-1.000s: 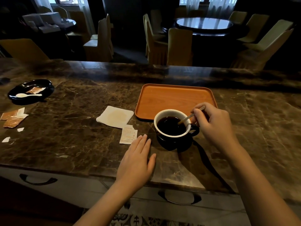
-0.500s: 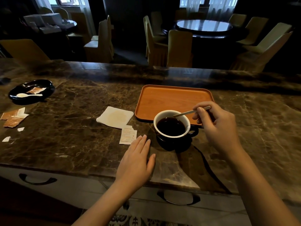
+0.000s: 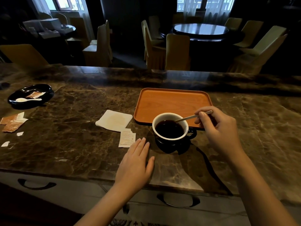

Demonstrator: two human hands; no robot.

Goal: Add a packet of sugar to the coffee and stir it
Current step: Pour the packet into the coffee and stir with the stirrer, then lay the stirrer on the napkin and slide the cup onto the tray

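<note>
A dark cup [image 3: 170,137] with a white inside holds black coffee and stands on the marble counter just in front of the orange tray [image 3: 172,101]. My right hand [image 3: 218,129] pinches a thin metal stirring spoon [image 3: 189,118] whose lower end dips into the coffee at the cup's right rim. My left hand [image 3: 136,167] lies flat on the counter, fingers apart, left of the cup. A torn white sugar packet [image 3: 127,137] lies beside its fingertips.
A white napkin [image 3: 114,120] lies left of the tray. A black dish [image 3: 31,96] at far left holds a white spoon and a brown packet. Torn brown packets [image 3: 12,121] and paper scraps lie near the left edge. Chairs and a round table stand beyond the counter.
My right hand has swung the spoon's handle from steep to nearly level, moving the dipped end around the cup. The left hand stays flat on the counter.
</note>
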